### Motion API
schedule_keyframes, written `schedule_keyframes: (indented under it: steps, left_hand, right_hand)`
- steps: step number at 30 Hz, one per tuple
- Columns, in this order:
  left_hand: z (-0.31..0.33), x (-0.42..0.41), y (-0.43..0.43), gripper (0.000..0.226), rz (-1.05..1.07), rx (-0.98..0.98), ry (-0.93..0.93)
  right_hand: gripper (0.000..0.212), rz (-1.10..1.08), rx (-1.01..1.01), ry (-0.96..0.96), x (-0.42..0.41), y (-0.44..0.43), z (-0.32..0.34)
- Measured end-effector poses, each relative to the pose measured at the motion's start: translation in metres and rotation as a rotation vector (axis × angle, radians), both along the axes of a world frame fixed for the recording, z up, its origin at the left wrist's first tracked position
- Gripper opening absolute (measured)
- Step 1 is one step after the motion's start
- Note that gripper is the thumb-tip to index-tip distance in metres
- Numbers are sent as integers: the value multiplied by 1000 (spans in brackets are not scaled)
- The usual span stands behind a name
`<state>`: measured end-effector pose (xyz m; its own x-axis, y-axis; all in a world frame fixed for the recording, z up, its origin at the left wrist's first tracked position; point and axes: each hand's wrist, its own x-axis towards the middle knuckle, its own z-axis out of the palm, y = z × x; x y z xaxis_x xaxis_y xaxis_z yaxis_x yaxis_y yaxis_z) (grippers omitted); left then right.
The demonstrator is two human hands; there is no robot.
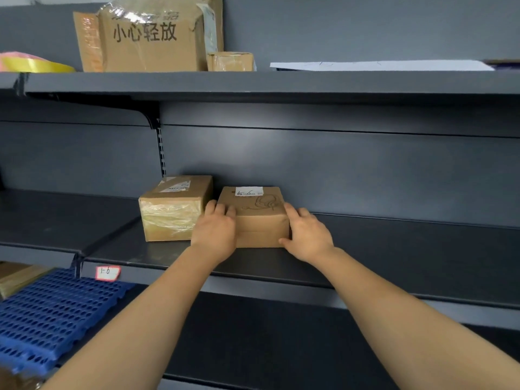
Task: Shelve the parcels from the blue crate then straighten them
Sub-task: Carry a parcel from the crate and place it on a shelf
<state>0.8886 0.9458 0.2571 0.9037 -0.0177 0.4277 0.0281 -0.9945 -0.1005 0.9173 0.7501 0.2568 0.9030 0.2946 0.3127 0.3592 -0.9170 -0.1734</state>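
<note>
A brown cardboard parcel (257, 212) with a white label and a line drawing on top sits on the dark middle shelf (394, 249). My left hand (215, 235) grips its left front corner, fingers curled over the top edge. My right hand (306, 235) holds its right side, thumb against the front lower corner. Just left of it stands a second parcel (171, 212) wrapped in clear tape, close beside the first. The blue perforated crate (53, 313) shows at lower left.
On the upper shelf (253, 81) stand a large printed carton (146, 38), a small box (230, 61), a flat white sheet (380, 65) and a yellow bag (33, 63). A red-edged tag (107, 273) marks the shelf edge. A brown package (17, 277) lies at far left.
</note>
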Motion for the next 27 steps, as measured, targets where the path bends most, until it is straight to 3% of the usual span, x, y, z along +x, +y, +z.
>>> schedule_keyframes:
  steps: [5,13,27]
  left_hand:
    - [-2,-21,-15,67,-135,78,-30]
    - [-19,-76,-74,65,-453,87,15]
    - [-46,-228,-289,59,-973,111,61]
  right_hand:
    - [79,-154,-142,-92,-39,-19,-6]
    - [68,-439,-222,-76,-152,-77,-18]
    - [59,-959,-261,89,-400,-254,-49]
